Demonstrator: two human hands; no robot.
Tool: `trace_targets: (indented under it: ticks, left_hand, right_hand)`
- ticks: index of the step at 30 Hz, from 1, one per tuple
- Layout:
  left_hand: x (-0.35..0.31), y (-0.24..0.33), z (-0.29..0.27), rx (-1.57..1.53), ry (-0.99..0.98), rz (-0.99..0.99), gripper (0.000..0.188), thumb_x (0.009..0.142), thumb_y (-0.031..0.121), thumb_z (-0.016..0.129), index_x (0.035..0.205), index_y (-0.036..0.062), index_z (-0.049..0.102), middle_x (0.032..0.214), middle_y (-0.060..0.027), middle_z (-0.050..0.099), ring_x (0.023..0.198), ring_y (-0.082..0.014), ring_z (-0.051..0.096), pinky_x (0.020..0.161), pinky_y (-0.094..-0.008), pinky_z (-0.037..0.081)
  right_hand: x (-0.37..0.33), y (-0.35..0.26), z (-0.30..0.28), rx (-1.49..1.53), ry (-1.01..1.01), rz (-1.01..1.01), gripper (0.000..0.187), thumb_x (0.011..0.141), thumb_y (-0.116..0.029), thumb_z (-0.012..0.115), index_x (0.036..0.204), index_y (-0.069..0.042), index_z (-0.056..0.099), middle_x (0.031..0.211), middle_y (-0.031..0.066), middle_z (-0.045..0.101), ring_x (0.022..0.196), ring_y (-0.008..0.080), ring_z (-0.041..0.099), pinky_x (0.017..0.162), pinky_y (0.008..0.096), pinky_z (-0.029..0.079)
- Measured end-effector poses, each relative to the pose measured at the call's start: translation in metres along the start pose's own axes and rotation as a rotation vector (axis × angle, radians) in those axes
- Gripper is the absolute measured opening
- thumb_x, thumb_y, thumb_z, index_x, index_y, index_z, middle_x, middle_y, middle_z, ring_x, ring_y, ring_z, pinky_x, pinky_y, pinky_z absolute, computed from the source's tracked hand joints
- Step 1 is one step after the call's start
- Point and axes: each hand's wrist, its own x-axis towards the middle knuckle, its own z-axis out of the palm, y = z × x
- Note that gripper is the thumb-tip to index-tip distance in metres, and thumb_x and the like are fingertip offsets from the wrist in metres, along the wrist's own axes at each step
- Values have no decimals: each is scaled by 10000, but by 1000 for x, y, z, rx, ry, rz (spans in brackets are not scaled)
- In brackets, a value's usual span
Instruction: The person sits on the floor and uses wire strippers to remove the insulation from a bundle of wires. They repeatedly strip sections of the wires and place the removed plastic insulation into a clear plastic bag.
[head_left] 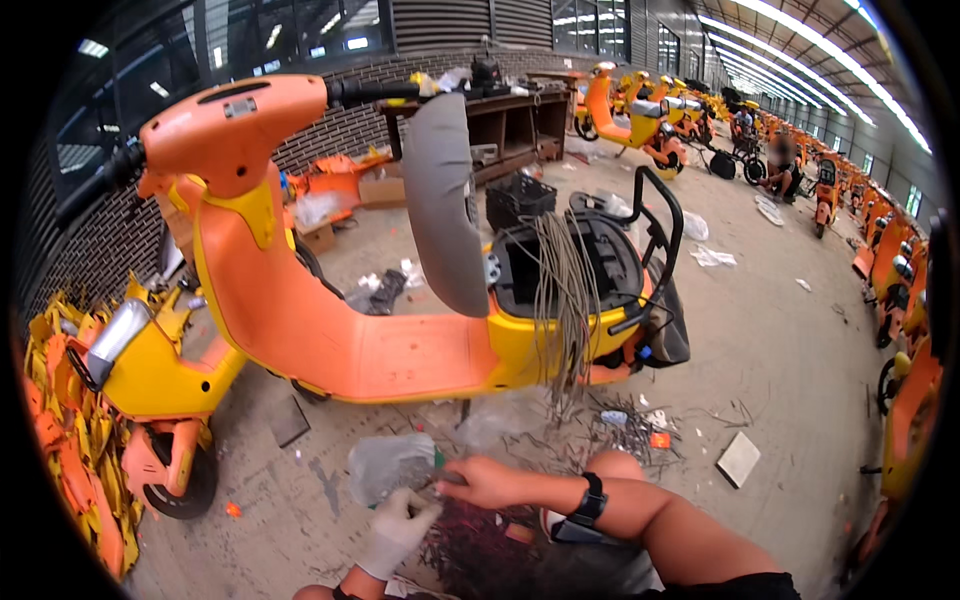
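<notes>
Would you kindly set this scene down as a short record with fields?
Left hand: gloved in white, near the clear plastic bag
Right hand: bare, dark band at the wrist; anything held is unclear
Scooter: orange and yellow, grey seat raised
Cables: draped over the scooter's side
Floor: dark scraps, pale square slab

We count hands: 2, our left hand [400,530] and right hand [487,483] | near scooter [400,350]: 1 | raised seat [440,200]: 1 | cable bundle [565,275]: 1 | black crate [520,203]: 1 | pale tile [740,460]: 1 | distant scooters [637,122]: too many for us to count
</notes>
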Motion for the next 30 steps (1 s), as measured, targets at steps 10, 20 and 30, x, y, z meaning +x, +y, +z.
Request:
trace_targets:
  ticks: [10,20,30]
  left_hand:
    - [-7,2,-11,46,-201,146,187,904,216,657,1028,76,660,918,-137,684,876,-282,669,792,-372,511]
    - [-26,7,8,87,-82,244,159,891,178,667,980,59,611,891,-130,655,844,-298,641,752,-389,511]
    - [-25,6,12,49,-123,197,193,861,234,697,908,62,622,797,-123,656,773,-318,644,701,-418,507]
  right_hand:
    - [-9,0,-4,-63,-88,68,411,966,-396,566,987,13,598,780,254,629,759,453,611,704,487,497]
    - [-31,-3,-6,81,-89,82,394,985,-401,541,983,-10,590,672,234,596,672,417,612,607,473,476]
    - [-41,-10,-11,75,-171,199,354,967,-340,565,987,12,601,703,262,614,708,446,617,654,501,496]
